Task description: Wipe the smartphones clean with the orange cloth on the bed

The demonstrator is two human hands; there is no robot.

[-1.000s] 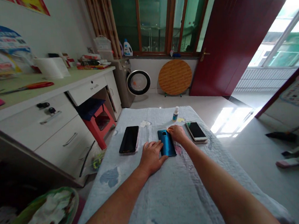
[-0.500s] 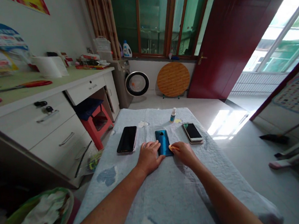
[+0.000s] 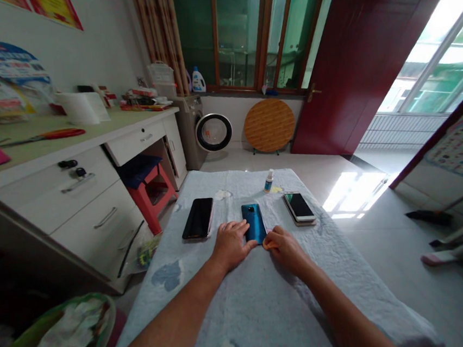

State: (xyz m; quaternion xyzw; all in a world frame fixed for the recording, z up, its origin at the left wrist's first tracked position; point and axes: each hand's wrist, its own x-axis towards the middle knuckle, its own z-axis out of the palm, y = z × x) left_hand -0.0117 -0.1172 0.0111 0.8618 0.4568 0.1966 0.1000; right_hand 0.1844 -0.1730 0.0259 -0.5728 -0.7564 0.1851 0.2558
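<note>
A blue smartphone (image 3: 255,223) lies back up, its camera block at the top, on the cloth-covered table. My left hand (image 3: 232,243) holds it by the left side, fingertips on its edge and thumb at the bottom. At the phone's lower right corner, my right hand (image 3: 283,246) is closed in a pinch on a small orange piece (image 3: 268,244), mostly hidden by the fingers; its kind is unclear. To the left lies a black-screened phone (image 3: 197,219). On the right, a white phone (image 3: 299,206) rests on something flat. Behind them stands a small spray bottle (image 3: 269,181).
A pale blue patterned cloth (image 3: 245,314) covers the table. Along the left wall runs a white desk (image 3: 82,199) with a red stool (image 3: 154,194) under it. A waste bin (image 3: 112,316) stands at lower left. A washing machine (image 3: 191,136) has its door open.
My right hand has slid slightly down along the phone's right edge to its lower corner with the orange piece. My left hand stays on the phone. The view has shifted a little.
</note>
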